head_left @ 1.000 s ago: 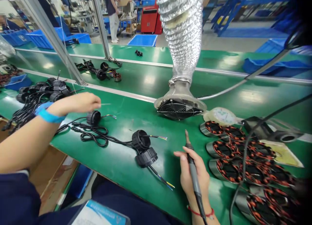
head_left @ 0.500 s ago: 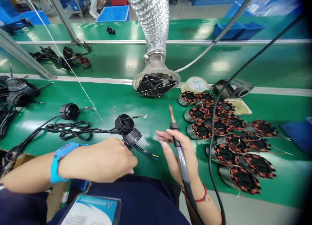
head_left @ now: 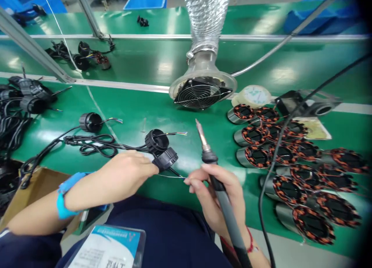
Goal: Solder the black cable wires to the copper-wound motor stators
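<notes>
- Currently clamping fingers of right hand [head_left: 210, 208] round iron [head_left: 225, 204], in front of fan [head_left: 200, 95].
- Holding fingers of left hand [head_left: 126, 177] together by caps [head_left: 166, 158], front-left of fan; cannot tell whether pinching anything.
- Having stators [head_left: 254, 136] right of fan.

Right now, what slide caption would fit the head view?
Right hand grips a soldering iron; left hand is beside black ribbed caps, with copper-wound stators at right.

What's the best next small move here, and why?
Probably steady the strand before moving the iron: it seems to run between the left hand and right hand, and the right hand also grips the iron, tip clear of the caps.
</notes>
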`<state>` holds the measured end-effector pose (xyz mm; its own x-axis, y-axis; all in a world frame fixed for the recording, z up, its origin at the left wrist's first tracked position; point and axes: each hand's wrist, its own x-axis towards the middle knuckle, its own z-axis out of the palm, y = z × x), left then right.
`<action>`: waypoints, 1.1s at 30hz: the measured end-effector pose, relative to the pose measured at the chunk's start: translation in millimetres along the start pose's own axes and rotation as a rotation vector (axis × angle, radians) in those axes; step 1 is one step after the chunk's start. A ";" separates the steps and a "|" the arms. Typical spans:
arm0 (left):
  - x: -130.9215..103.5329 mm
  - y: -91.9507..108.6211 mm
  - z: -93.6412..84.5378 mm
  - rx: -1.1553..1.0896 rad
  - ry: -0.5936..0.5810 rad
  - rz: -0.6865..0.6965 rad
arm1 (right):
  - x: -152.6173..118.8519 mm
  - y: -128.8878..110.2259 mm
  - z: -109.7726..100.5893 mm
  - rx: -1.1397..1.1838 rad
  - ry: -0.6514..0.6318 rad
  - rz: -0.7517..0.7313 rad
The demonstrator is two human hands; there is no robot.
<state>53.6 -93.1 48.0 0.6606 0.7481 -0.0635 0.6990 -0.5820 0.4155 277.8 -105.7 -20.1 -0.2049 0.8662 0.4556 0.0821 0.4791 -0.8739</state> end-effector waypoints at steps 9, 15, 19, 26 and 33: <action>6.2 7.5 51.9 0.206 0.089 -0.017 | -15.7 6.0 -25.8 -0.358 0.012 -0.009; 15.8 -11.5 52.8 0.626 0.110 0.000 | -22.5 9.6 -44.7 -0.258 0.415 0.148; 10.6 -29.1 45.5 0.570 0.164 0.226 | -23.1 9.8 -48.1 -0.279 0.472 0.137; -7.7 -39.5 38.3 0.497 0.059 0.221 | -20.3 11.2 -61.9 -0.306 0.561 0.037; 18.3 -31.2 51.6 0.682 0.067 0.199 | -13.7 4.7 -63.0 -0.355 0.574 -0.019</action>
<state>58.0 -77.7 -13.0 0.7906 0.6121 0.0192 0.5967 -0.7630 -0.2486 342.5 -106.4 -19.8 0.3332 0.7481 0.5739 0.4194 0.4275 -0.8008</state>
